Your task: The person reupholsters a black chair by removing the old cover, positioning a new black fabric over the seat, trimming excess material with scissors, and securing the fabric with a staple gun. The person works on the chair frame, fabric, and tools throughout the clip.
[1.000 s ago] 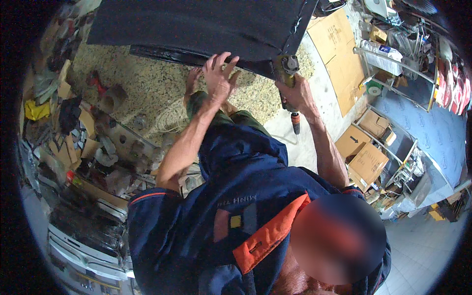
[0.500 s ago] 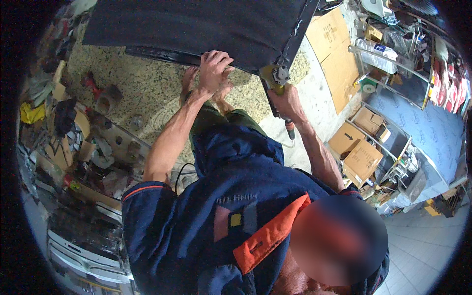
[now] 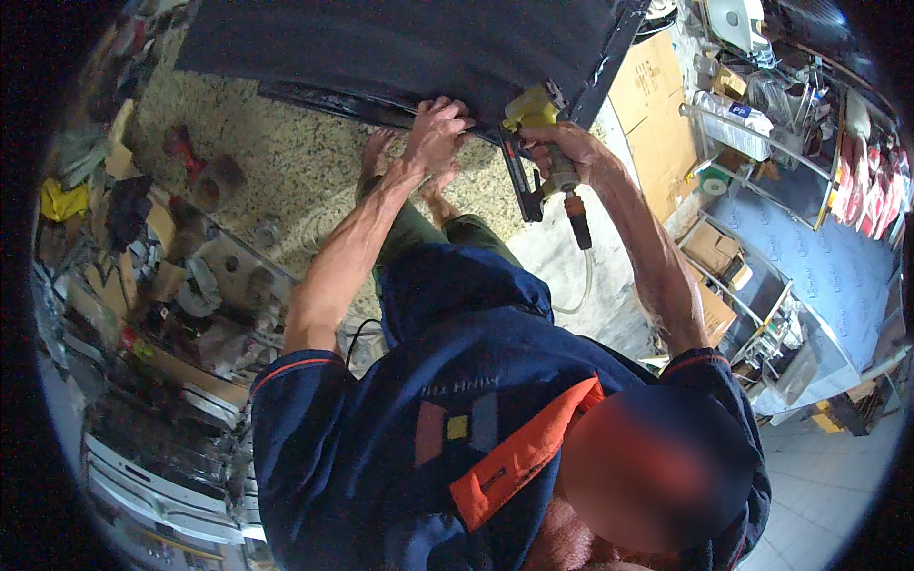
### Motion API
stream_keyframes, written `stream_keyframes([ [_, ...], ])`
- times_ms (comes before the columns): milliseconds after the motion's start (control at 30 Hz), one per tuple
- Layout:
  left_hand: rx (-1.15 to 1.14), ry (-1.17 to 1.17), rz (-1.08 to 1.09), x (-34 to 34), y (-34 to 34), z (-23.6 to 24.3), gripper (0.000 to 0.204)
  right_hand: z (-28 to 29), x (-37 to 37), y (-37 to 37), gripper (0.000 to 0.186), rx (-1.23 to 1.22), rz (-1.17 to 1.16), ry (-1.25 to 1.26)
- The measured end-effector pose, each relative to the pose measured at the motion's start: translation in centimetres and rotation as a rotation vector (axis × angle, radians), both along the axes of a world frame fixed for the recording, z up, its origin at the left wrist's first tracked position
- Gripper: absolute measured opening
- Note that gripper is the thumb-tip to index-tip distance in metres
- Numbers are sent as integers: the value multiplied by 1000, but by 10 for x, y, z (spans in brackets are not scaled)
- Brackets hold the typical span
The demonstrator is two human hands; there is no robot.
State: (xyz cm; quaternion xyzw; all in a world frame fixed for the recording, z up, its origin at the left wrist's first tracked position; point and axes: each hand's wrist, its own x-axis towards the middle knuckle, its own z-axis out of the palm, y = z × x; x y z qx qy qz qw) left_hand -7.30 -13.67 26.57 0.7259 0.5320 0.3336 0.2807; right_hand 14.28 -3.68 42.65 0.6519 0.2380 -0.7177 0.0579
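A large black fabric-covered panel (image 3: 400,48) lies across the top of the view, above the speckled floor. My left hand (image 3: 434,133) presses down on the panel's near edge, fingers curled over the black fabric. My right hand (image 3: 569,152) grips a yellow-and-black pneumatic staple gun (image 3: 529,143). The gun's yellow head is against the panel's edge, close to the corner and just right of my left hand. An orange fitting and a pale air hose (image 3: 583,276) hang from the gun's handle. My bare feet (image 3: 381,152) show under my left forearm.
Speckled stone floor (image 3: 286,171) spreads under the panel. Cluttered shelves of tools and parts (image 3: 171,305) run along the left. Cardboard boxes (image 3: 657,95) and wire racks with a blue sheet (image 3: 819,266) fill the right side.
My right hand has raised the staple gun so its yellow head now meets the panel edge. My left hand has stayed on the edge, shifting slightly toward the gun.
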Motion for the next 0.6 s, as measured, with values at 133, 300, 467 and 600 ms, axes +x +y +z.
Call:
stream_keyframes([
  [133, -53, -86, -30, -1, 2, 0, 26, -7, 1, 4, 19, -45, -41, -22],
  [300, -64, -25, -77, -16, 7, 8, 24, -10, -2, 6, 20, -71, -18, 4],
  [467, -77, 48, 75, -70, 7, 3, 27, -6, -5, 4, 19, -53, -30, -89],
  [600, 74, 82, 362, -115, -3, -8, 28, -7, -3, 4, 18, -88, -27, -53],
])
